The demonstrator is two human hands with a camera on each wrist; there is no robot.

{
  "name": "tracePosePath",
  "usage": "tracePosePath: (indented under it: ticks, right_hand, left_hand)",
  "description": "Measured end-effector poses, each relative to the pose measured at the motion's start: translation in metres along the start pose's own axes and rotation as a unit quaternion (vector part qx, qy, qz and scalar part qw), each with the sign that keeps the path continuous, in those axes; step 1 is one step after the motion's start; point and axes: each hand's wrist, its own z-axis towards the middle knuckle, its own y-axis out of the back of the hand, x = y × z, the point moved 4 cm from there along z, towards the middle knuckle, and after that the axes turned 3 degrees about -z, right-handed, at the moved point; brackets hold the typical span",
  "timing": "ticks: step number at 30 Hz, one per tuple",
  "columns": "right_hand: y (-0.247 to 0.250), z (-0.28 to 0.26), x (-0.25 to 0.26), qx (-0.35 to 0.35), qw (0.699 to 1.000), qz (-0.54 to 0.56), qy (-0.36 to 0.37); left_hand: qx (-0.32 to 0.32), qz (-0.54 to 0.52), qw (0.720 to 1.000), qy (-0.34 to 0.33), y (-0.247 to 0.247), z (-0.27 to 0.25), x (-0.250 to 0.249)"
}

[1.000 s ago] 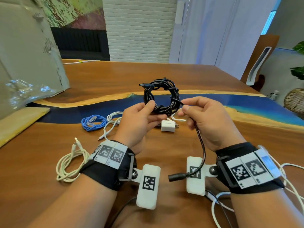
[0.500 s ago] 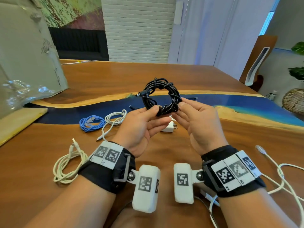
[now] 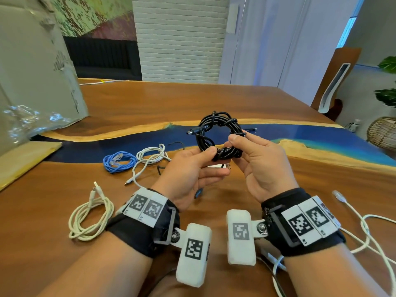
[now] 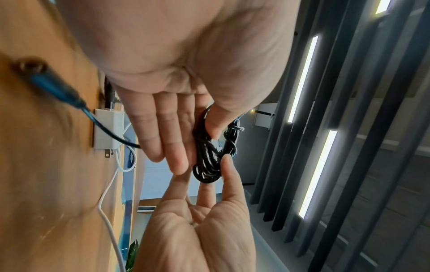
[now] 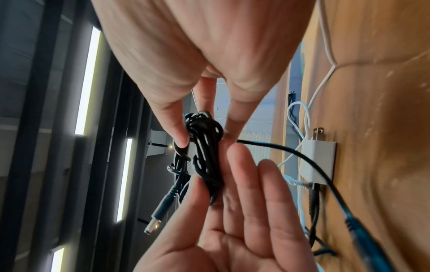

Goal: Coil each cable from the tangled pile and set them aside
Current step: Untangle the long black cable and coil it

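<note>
**Black coil held over mid-desk**

We see the black cable (image 3: 219,136), wound into a ring, raised above the desk (image 3: 150,103) between both hands. Left hand (image 3: 192,168) pinches its lower edge, thumb over straight fingers. Right hand (image 3: 255,161) pinches the right side, thumb against fingertips. One barrel plug points left. On the desk toward the left edge: blue cable (image 3: 117,160), white cable (image 3: 152,155), cream cable (image 3: 91,217), each coiled. A white charger (image 4: 108,128) lies under the hands.
</note>
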Motion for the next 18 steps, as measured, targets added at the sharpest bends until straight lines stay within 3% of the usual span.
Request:
tracePosePath:
  ticks: [6,11,18]
  right_hand:
    - [-0.004,-0.004,-0.003,0.025,0.999,-0.019,0.017]
    - [-0.005,-0.004,-0.001,0.063,0.998,-0.005,-0.010]
    - [-0.008,-0.006,-0.003,0.169,0.985,0.004,-0.032]
  left_hand:
    - [-0.054,0.051,0.997,-0.028,0.005,0.002,-0.004]
    - [-0.079,0.079,0.993,-0.047,0.013,0.007,-0.005]
    - [-0.063,0.088,0.992,-0.066,0.013,0.010,-0.004]
